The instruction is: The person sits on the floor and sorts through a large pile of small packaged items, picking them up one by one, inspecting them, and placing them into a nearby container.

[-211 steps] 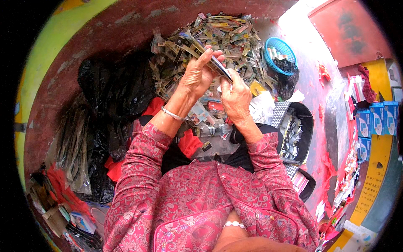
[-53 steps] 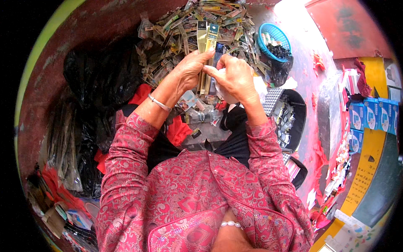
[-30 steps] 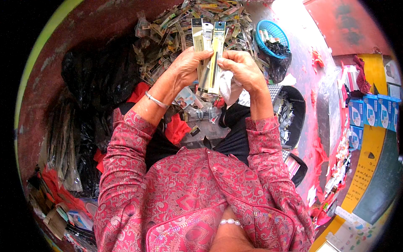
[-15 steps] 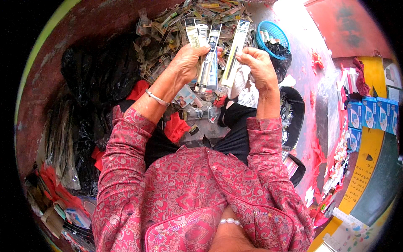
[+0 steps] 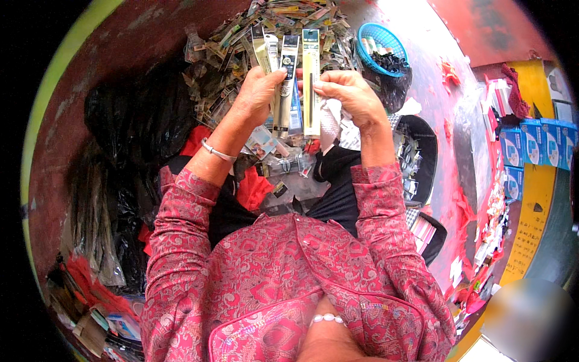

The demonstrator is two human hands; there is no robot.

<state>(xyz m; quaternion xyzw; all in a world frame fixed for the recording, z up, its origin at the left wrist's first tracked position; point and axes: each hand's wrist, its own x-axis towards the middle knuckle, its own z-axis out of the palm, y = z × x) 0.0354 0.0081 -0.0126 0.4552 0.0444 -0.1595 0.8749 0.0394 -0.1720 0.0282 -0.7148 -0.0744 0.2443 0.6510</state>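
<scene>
Several long slim plastic packets (image 5: 283, 114) are fanned out in my left hand (image 5: 256, 90), pinched between the thumb and fingers. They have clear fronts, and some have dark printed tops. My right hand (image 5: 353, 96) grips one slim packet (image 5: 311, 54) with a pale yellow inside and a dark green top. It stands nearly upright, close beside the left hand's packets. Beneath and beyond both hands spreads a heap of similar small packets (image 5: 211, 90). A crumpled whitish cloth or wrapping (image 5: 330, 123) shows just below my right hand.
At the far right stands a blue plastic basket (image 5: 362, 53) with packets and black items inside. An open black case (image 5: 425, 160) with small packets lies right of my knee. Black plastic bags (image 5: 132, 114) lie at left. Blue boxes (image 5: 534, 142) line the right side.
The right hand's packet has come left and turned from slanted to nearly upright, closer to the left hand's packets. My left hand has shifted slightly left, still holding its packets.
</scene>
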